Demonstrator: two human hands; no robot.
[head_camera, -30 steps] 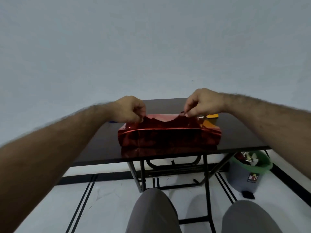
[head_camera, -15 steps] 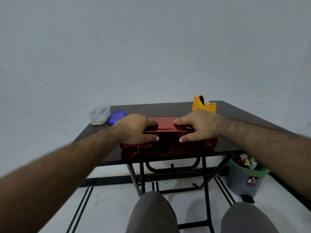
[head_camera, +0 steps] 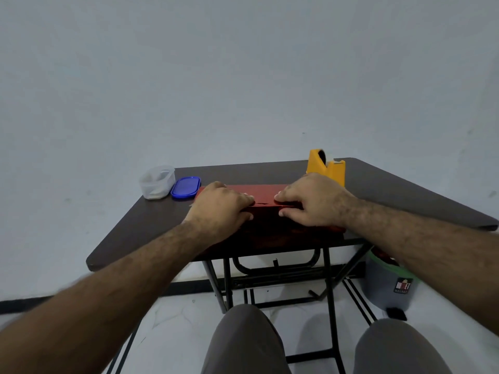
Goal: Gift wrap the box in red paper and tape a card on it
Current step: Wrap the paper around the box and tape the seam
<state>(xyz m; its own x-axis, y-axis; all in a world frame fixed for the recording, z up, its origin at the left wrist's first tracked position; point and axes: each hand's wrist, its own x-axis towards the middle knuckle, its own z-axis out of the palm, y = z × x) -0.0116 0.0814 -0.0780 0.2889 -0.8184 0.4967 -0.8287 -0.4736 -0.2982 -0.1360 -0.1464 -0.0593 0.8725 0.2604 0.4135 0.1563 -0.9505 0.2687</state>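
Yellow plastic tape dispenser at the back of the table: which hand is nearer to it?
Right. The right hand presses the red-wrapped box just in front of the yellow plastic tape dispenser; the left hand rests on the box's far-left end.

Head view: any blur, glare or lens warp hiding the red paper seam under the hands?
Head view: dim, flat light, no glare on the red paper; the seam between left hand and right hand reads fairly sharp; wide-angle warp bows the table edges; near forearms are soft.
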